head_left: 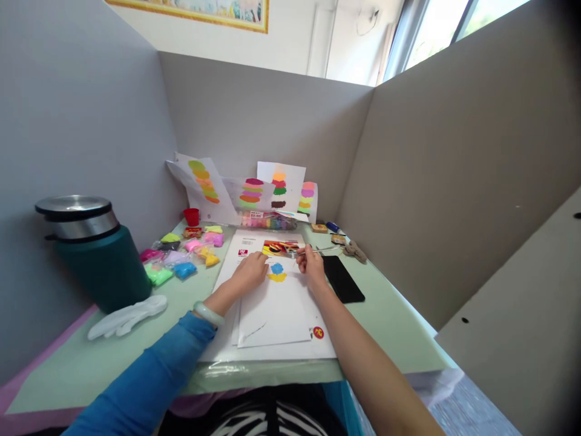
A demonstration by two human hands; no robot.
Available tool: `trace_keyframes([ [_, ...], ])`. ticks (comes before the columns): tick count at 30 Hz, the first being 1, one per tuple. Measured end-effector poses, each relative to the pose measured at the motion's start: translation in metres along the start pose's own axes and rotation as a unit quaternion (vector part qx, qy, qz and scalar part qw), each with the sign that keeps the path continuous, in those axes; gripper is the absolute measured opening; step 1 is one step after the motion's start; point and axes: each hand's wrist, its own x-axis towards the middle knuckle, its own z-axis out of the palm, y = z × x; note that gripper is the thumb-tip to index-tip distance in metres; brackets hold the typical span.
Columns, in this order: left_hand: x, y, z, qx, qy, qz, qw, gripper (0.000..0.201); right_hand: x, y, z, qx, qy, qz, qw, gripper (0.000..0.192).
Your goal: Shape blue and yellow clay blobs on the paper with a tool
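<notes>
The left hand (251, 270) lies palm-down with fingers loosely curled, pressing on a white sheet of paper (276, 309). The right hand (309, 261) is closed in a pinch around a thin silvery metal tool (323, 249). Between the two hands sits a soft, lumpy blue blob of clay (277, 267) above a flattened yellow blob of clay (276, 277), both stuck on the paper. Just beyond lies a glossy red, yellow and black printed card (281, 247).

The pale green table (385, 327) also carries small crinkly plastic bags of bright clay (184, 257), a flat black rectangular phone (343, 278), a limp white glove (127, 318), a small red cup (191, 216) and a dark teal bin with a steel lid (97, 251). Sheets daubed with stacked colour patches (247, 188) lean against plain grey cardboard partitions (431, 181).
</notes>
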Motion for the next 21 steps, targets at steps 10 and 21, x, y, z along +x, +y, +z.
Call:
trace_keyframes([
  [10,-0.020,-0.015,0.019,0.041,-0.148,0.011,0.988,0.066,-0.007,0.001,0.002,-0.042,-0.061,0.053,0.996,0.028],
  [21,-0.021,-0.017,0.018,0.042,-0.131,0.012,0.990,0.057,-0.012,0.009,-0.003,-0.250,-0.026,-0.071,0.965,0.036],
])
